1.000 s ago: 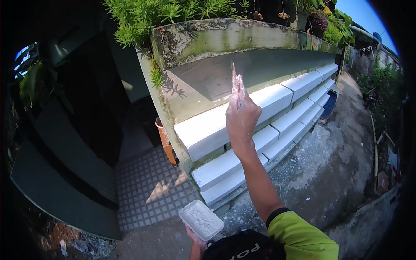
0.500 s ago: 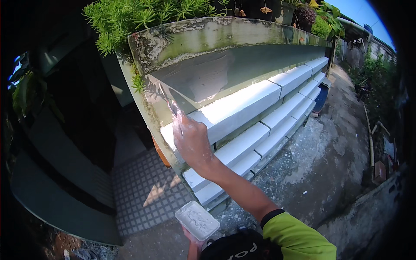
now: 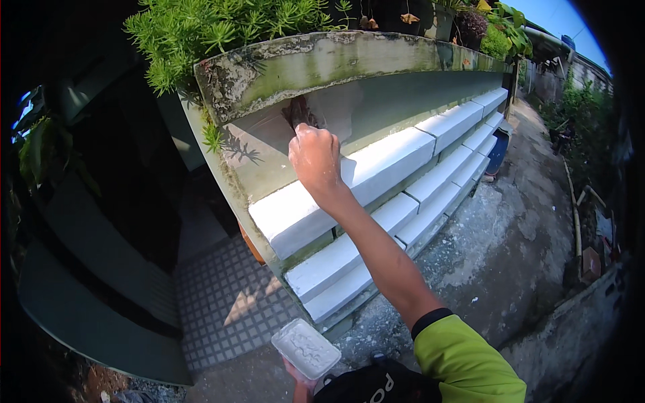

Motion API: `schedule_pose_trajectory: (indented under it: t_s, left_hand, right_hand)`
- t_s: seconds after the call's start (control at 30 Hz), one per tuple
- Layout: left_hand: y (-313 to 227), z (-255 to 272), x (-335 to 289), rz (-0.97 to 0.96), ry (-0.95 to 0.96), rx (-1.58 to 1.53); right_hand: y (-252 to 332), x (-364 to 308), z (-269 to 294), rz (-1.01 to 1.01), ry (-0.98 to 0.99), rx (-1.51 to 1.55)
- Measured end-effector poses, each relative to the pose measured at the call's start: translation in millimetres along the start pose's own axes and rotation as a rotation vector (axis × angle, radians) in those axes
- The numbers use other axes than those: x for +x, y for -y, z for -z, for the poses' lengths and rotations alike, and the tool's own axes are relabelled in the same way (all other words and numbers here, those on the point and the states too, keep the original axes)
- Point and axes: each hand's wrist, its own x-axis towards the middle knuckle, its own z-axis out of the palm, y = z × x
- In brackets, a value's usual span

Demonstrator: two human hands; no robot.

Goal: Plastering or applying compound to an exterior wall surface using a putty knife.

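Observation:
My right hand is closed around a putty knife, whose dark, broad blade lies against the wall just under the mossy ledge. White smears mark the fingers, and the handle is hidden inside the fist. A paler, smooth patch of white paste covers the wall around the blade. Low in the view, my left hand holds a shallow rectangular tray from beneath. White paste with a rough, rippled surface fills it. Most of the left fingers are out of sight under the tray.
White stepped blocks run along the wall below my right arm. Above, the mossy ledge carries green plants. A tiled floor lies left, a rough concrete path right. A blue drum stands farther along.
My right hand has moved up and to the right along the wall with the putty knife, whose blade now shows its broad face. The left hand and tray have hardly moved.

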Motion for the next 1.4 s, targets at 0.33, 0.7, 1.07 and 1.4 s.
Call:
schedule_pose_trajectory:
  t_s: [0.33, 0.7, 1.07, 1.4]
  left_hand:
    - [3.2, 10.2, 4.5, 0.013, 0.018, -0.029]
    - [9.0, 15.3, 6.2, 0.036, 0.001, 0.044]
    - [14.5, 30.7, -8.1, 0.033, 0.031, 0.101]
    - [39.0, 33.4, -11.9, 0.094, 0.053, 0.093]
  right_hand:
    - [-32.2, -13.7, 44.8, -0.141, -0.304, -0.004]
    - [49.0, -66.6, 13.4, -0.14, 0.053, 0.458]
    - [-55.7, -4.6, -22.5, -0.244, -0.141, 0.296]
    - [-34.6, -16.5, 47.0, -0.071, -0.377, 0.155]
